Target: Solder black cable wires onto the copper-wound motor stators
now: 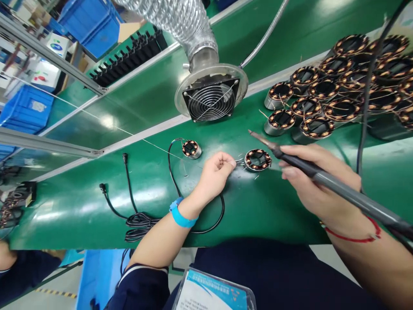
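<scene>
1. Round copper coil [257, 159] lying flat on the green counter [258, 206], near the middle of the view.
2. Thin wire ends [239, 162] sticking out at 9 o'clock from the coil, pinched in the left hand [214, 174]; grip narrow, thumb and finger closed on the wires.
3. Blue band [180, 214] on the left wrist.
4. Right hand [318, 183] at 3 o'clock from the coil, grip wrapped tight round a dark soldering iron [322, 176]; tip up at 12 o'clock above the coil, not touching it.
5. Red string [355, 237] on the right wrist.
6. Second small coil [191, 149] at 10 o'clock, with a black cable [174, 181] running from it.
7. More black cable in a bundle [138, 224] at 8 o'clock, close to the counter edge.
8. Fan with a wire grill [211, 100] at 11 o'clock, on a shiny silver hose [180, 19].
9. Big heap of coils [342, 86] at 1 o'clock, packed side by side.
10. Blue bins [93, 21] far off at 10 o'clock.
</scene>
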Available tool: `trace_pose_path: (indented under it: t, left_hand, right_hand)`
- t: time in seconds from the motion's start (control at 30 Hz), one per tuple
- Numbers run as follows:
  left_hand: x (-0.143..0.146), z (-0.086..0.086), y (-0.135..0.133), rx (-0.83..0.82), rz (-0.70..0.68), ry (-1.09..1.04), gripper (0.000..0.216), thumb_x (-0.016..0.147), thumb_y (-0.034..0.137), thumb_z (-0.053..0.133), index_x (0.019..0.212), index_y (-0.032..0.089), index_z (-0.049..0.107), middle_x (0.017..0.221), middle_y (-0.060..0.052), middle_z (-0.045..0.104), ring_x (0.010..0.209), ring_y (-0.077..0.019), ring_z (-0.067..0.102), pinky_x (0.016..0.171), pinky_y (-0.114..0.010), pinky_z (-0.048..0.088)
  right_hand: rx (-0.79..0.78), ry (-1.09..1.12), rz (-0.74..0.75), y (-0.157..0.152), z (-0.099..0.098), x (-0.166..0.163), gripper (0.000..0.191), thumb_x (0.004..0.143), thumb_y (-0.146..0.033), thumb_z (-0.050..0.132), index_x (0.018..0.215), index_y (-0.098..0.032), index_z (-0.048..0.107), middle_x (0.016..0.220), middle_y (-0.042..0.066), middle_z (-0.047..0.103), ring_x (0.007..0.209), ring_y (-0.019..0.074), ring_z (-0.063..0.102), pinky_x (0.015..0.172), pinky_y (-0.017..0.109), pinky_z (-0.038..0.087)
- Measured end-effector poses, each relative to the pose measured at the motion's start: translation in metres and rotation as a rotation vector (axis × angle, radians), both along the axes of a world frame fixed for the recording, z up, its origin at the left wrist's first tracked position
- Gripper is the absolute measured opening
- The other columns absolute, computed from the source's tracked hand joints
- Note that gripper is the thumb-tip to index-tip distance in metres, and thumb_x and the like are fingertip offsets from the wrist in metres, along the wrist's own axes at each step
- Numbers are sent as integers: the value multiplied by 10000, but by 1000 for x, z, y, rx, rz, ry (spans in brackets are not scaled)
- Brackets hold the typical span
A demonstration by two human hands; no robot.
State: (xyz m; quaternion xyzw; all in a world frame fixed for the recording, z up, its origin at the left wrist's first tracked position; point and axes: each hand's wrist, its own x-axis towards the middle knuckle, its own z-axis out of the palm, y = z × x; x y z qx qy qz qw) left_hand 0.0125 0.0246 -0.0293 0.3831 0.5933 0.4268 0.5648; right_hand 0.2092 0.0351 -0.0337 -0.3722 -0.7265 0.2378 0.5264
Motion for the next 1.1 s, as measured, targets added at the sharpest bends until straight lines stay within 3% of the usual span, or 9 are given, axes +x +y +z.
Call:
trace_pose_path:
  t: [0.1,0.27,0.77,1.1]
  left_hand:
    - [0,0,-1,7,8,-50,129,770,194,617,686,167,524,565,66,481,526,-55,381,557,-201,325]
    - [-2,0,-2,-2,-3,-65,123,789,190,623,707,170,534,585,63,491,553,-57,416,604,-201,368]
    - [-3,-2,0,5,-6,-93,125,823,144,587,708,170,548,604,50,501,583,-63,456,624,-204,392]
    - [-4,-2,0,-14,-8,-101,131,821,154,606,705,173,547,589,53,495,570,-60,447,614,-199,392]
  right_hand:
    - [168,57,52,1,-4,-1,368,781,-84,663,1116,-231,696,814,44,692,615,133,593,523,259,471]
    - [194,-9,116,0,-4,-3,223,807,-123,603,986,-221,692,662,16,614,557,139,582,465,258,442]
    - [155,-71,105,0,-2,-2,166,830,-151,609,963,-231,668,683,14,621,572,123,587,476,243,468]
    - [109,-56,149,-1,-4,0,252,822,-120,596,1035,-237,665,719,15,630,585,116,588,478,238,456]
